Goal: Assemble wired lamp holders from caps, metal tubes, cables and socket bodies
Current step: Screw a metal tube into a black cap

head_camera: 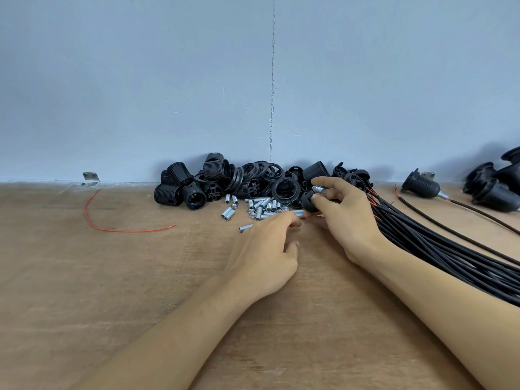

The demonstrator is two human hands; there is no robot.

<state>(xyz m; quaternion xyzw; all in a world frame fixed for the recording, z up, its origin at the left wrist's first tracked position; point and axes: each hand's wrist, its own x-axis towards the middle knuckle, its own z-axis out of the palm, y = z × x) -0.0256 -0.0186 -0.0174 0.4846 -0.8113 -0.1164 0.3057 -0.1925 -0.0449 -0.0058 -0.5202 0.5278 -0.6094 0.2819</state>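
Note:
My right hand [342,209] holds a black cap [309,203] with a short metal tube [318,189] standing out of its top, just in front of the parts pile. My left hand [267,249] lies low on the table with its fingertips at the edge of the loose metal tubes [260,206]; whether it pinches one I cannot tell. Black socket bodies and rings [225,181] are heaped against the wall. A bundle of black cables [439,246] with red wire ends runs away to the right, under my right forearm.
A loose red wire [118,229] curls on the wooden table [112,277] at the left. Finished lamp holders with cables [420,185] lie at the far right by the wall. A metal bracket [90,178] is fixed at the wall's foot.

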